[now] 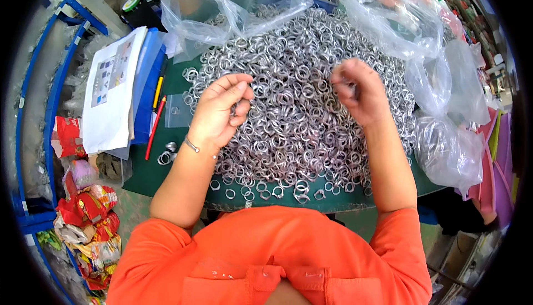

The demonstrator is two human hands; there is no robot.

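Observation:
A broad pile of silver-coloured metal rings (300, 133) is spread over the green table (166, 163). Above the pile's left side is my left hand (222, 111), its thumb pressed to the curled fingers; what it holds, if anything, is hidden. My right hand (362, 91) hovers over the right part of the pile with bent fingers, smeared by motion, so their grip cannot be made out. Along the table's near edge lie several loose rings, one of them a ring with a wider top (301, 197). A few more rings (166, 154) sit apart at the left.
Clear plastic bags (449, 144) lie along the right and far sides of the pile. At left are papers (114, 83) on a blue folder, a red pencil (156, 127), a yellow pencil (159, 89) and a small zip bag (176, 111). Blue-edged shelving (55, 94) stands beyond.

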